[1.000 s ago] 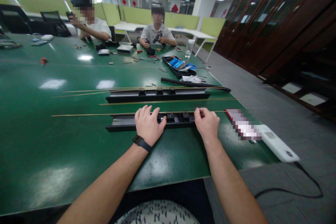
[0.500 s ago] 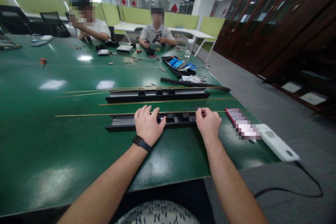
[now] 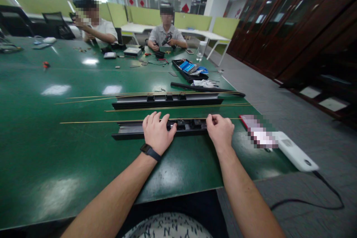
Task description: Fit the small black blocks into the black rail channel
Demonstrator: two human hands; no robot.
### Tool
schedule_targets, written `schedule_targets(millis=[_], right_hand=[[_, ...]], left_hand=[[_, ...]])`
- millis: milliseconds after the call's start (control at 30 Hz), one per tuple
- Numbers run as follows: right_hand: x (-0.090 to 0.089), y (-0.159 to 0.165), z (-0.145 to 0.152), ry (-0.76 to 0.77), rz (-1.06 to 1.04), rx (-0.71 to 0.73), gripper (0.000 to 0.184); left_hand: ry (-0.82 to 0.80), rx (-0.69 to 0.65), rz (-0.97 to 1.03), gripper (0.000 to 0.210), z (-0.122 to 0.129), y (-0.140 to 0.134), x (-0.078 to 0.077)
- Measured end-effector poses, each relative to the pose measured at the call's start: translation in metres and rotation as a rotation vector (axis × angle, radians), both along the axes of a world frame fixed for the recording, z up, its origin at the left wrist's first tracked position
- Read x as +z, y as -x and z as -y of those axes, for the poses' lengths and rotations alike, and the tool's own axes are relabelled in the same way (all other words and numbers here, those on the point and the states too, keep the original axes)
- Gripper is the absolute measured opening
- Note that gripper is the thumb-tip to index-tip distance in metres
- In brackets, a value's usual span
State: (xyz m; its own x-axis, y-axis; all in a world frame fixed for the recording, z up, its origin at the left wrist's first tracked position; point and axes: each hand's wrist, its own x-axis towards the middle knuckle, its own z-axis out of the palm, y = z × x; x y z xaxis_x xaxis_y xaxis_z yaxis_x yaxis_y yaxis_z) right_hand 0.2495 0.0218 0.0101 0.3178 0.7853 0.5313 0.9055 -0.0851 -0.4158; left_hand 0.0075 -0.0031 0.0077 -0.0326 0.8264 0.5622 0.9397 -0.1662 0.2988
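Observation:
My left hand [image 3: 157,134], with a dark watch on its wrist, lies across a black channel [image 3: 131,135] with a grey inner face. Its fingers reach over the far side, and the thumb rests by small black parts [image 3: 195,123] set inside the channel. At the channel's right end, my right hand [image 3: 221,130] is closed in a pinch on a thin brass-coloured rod [image 3: 89,122]. That rod runs along the channel's far edge and sticks out well to the left. The right fingertips partly hide the grip.
Behind lies a second black channel [image 3: 167,103], with more thin rods [image 3: 178,108] around it. Farther back are a black tube [image 3: 206,90], white gloves [image 3: 205,83] and a black tray [image 3: 178,67]. A phone [image 3: 247,122] and white device [image 3: 297,152] lie right. Two people sit opposite.
My right hand has shifted slightly left along the channel. The rod's left end sits a touch farther right. My left hand has stayed in place.

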Motion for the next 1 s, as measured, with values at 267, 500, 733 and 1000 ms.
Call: schedule_targets(millis=[267, 500, 733, 1000], right_hand=[[0.0028, -0.0027, -0.0003, -0.004, -0.051, -0.049, 0.027], [0.0016, 0.0003, 0.0004, 0.010, -0.029, 0.077, 0.030], [0.0005, -0.0027, -0.0006, -0.021, -0.008, -0.036, 0.031], [-0.0001, -0.0036, -0.0012, -0.023, -0.042, -0.043, 0.026]], left_hand=[[-0.004, 0.003, -0.003, 0.039, -0.0007, 0.0000, -0.0005], [-0.007, 0.002, -0.004, 0.040, 0.0005, -0.0002, 0.0000], [-0.012, 0.011, -0.009, 0.038, -0.0011, -0.0002, -0.0009], [0.000, 0.004, -0.003, 0.039, -0.0007, -0.0001, -0.0009]])
